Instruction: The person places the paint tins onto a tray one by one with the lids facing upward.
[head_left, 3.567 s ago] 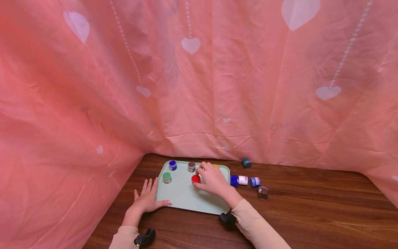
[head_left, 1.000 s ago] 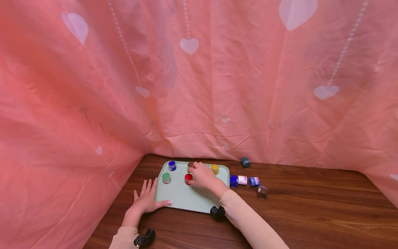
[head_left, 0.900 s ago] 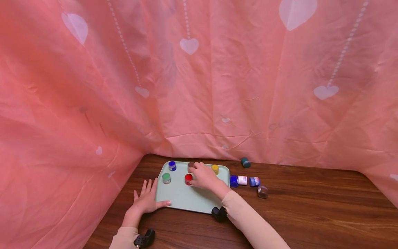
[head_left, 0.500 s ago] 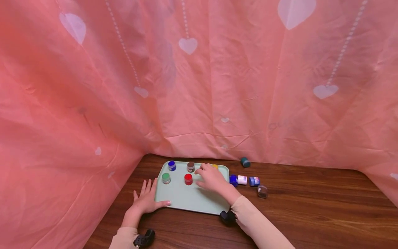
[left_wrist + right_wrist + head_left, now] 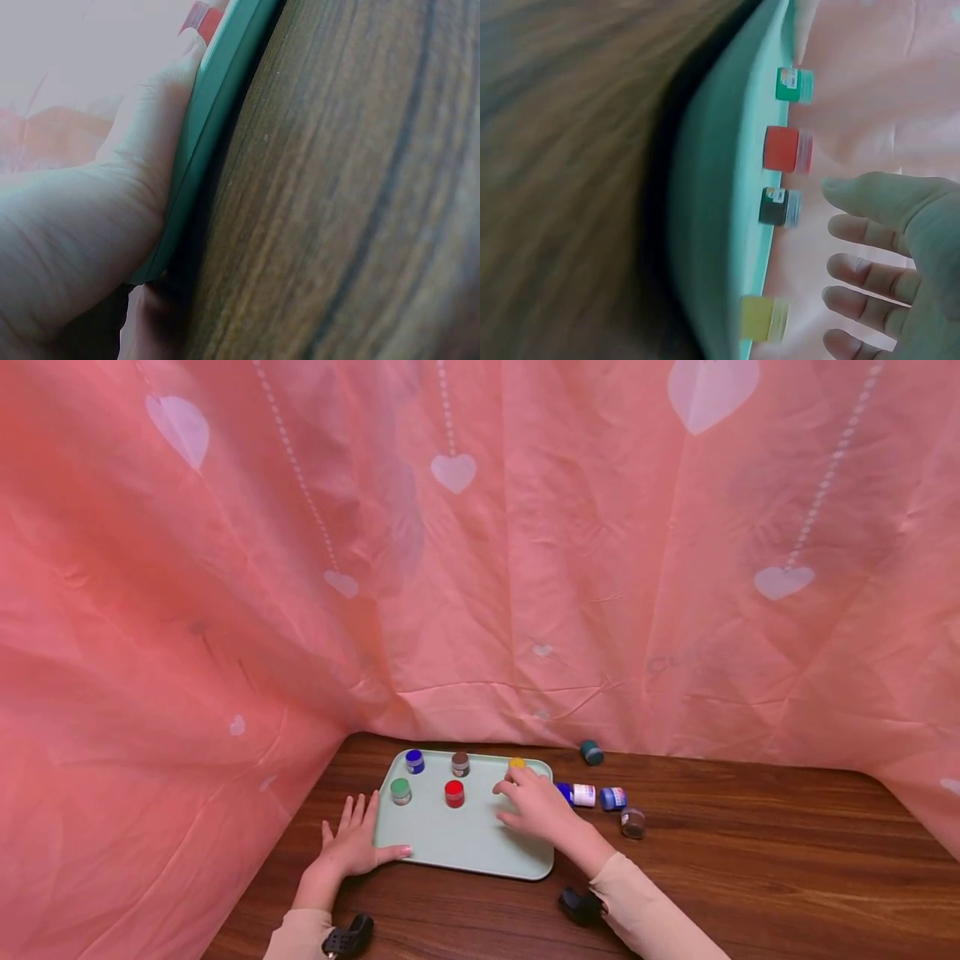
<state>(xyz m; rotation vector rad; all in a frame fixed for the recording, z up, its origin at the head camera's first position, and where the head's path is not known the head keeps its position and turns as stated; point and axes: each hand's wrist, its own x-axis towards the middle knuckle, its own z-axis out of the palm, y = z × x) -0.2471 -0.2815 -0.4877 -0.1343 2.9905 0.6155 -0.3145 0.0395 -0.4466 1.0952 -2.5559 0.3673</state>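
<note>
My left hand (image 5: 354, 845) lies at the near left corner of the pale green tray (image 5: 465, 843), fingers spread and straight. Its thumb (image 5: 154, 112) rests along the tray's rim in the left wrist view. Over the tray's right part hovers my right hand (image 5: 536, 806), fingers loosely bent and holding nothing. The red paint jar (image 5: 454, 794) stands upright to its left. Behind that stands a brown jar (image 5: 461, 765). A yellow jar (image 5: 517, 763) is partly hidden by the right hand. Green (image 5: 401, 791) and blue (image 5: 415, 762) jars stand at the left.
Right of the tray on the wooden table (image 5: 750, 852) lie more jars: a dark blue one (image 5: 564, 792) partly covered by the hand, a white one (image 5: 584, 795), a blue one (image 5: 613, 799), a brown one (image 5: 633, 822) and a teal one (image 5: 592, 752). A pink curtain (image 5: 600, 568) hangs behind.
The red jar has shifted left on the tray with my right hand, which then let go and drew back to the right. My left hand has stayed put.
</note>
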